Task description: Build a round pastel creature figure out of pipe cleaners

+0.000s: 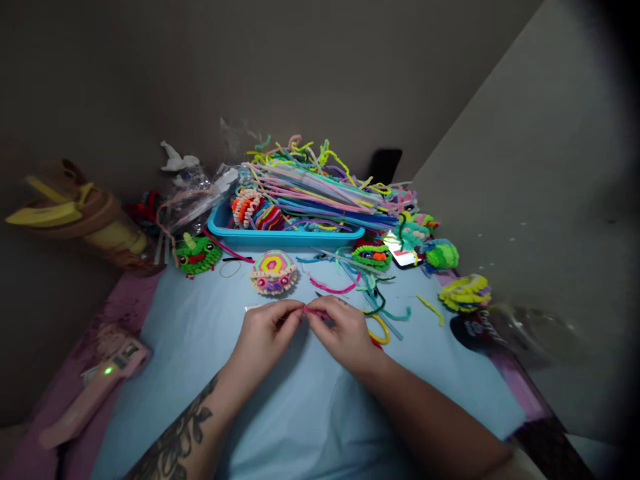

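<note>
Over the middle of the blue cloth, my left hand (270,333) and my right hand (345,333) meet fingertip to fingertip. Both pinch a short pink pipe cleaner (314,311), most of it hidden by the fingers. Just beyond them sits a round pipe-cleaner figure (273,273) with a pink, yellow and cream pattern. A curved magenta pipe cleaner (336,288) lies in front of my right hand. Partly hidden behind that hand are scissors with a yellow handle (380,329). Loose green and teal pipe cleaners (377,300) lie to its right.
A blue tray (285,238) heaped with pipe cleaners (320,187) stands at the back. Several finished figures surround it, including a green one (199,253). A pink glue gun (107,380) with a lit green light rests left. A clear cup (530,327) stands right, a lit phone (401,252) behind.
</note>
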Demonstrator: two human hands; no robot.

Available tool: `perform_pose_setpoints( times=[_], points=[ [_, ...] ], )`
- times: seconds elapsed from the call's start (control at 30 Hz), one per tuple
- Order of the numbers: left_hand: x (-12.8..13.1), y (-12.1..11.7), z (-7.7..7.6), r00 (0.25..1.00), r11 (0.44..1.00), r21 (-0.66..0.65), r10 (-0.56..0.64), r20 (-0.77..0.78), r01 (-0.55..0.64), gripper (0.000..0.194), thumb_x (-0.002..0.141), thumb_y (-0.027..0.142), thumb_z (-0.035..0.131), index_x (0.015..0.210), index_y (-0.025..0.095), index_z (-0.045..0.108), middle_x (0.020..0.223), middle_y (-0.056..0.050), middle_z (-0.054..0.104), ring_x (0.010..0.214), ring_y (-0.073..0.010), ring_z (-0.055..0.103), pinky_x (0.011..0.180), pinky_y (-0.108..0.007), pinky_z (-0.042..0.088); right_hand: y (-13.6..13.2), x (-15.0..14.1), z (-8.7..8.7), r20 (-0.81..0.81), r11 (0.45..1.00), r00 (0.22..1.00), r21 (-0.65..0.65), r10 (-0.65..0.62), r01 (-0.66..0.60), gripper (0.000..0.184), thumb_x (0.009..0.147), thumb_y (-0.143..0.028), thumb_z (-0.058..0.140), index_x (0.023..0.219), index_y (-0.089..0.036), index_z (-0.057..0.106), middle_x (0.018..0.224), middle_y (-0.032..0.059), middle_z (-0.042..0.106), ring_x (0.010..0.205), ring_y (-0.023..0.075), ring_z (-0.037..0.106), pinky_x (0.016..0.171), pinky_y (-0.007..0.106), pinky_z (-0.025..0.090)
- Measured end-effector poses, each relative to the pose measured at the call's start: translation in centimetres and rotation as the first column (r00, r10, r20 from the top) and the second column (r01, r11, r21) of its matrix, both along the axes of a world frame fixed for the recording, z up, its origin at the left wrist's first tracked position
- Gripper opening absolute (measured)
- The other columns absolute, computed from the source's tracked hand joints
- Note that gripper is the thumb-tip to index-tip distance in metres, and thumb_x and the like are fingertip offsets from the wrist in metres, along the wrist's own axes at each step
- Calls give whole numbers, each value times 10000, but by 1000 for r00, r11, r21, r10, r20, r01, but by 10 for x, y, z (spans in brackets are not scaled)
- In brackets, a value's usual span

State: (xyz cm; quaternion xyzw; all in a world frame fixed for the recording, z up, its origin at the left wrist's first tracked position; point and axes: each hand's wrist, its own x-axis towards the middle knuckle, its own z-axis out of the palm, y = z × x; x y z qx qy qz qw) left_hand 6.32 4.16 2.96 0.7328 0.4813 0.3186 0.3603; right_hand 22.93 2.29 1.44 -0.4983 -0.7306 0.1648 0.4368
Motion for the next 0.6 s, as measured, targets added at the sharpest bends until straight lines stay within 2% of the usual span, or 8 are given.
perform_pose_setpoints(
  times=[0.13, 0.27, 0.43, 0.6],
  points=[
    [1, 0, 2, 998, 998, 52, -27, -65, 30, 195, 857, 235, 521, 932, 211, 699, 888, -29, 743, 768, -162, 678, 712, -244, 493, 0, -1, -1, -9, 1000, 1000, -14, 4, -4, 100, 841, -174, 539, 837, -213, 631, 738, 28, 671, 701, 155, 625, 671, 262, 485],
    [3, 1, 3, 995, 997, 11, -71, -67, 72, 220, 851, 201, 489, 922, 208, 697, 874, -26, 738, 769, -163, 666, 707, -242, 477, 0, -2, 0, -30, 999, 1000, -49, -5, 3, 111, 809, -158, 544, 793, -210, 640, 712, 18, 664, 674, 151, 614, 649, 256, 473],
    [3, 3, 6, 997, 995, -71, -70, 8, 71, 214, 834, 193, 487, 871, 200, 697, 817, -15, 722, 722, -149, 637, 676, -230, 455, 0, -5, 4, -173, 959, 981, -281, -91, 39, 77, 747, -165, 586, 769, -198, 652, 691, -5, 667, 628, 133, 603, 596, 226, 462],
    [3, 4, 9, 990, 965, -256, -27, 135, 61, 181, 804, 222, 499, 789, 175, 673, 705, -8, 675, 634, -132, 589, 582, -206, 433, 2, -7, 6, -369, 876, 917, -480, -149, -50, 44, 723, -215, 601, 723, -183, 631, 617, -18, 626, 549, 111, 550, 510, 207, 434]
  ],
)
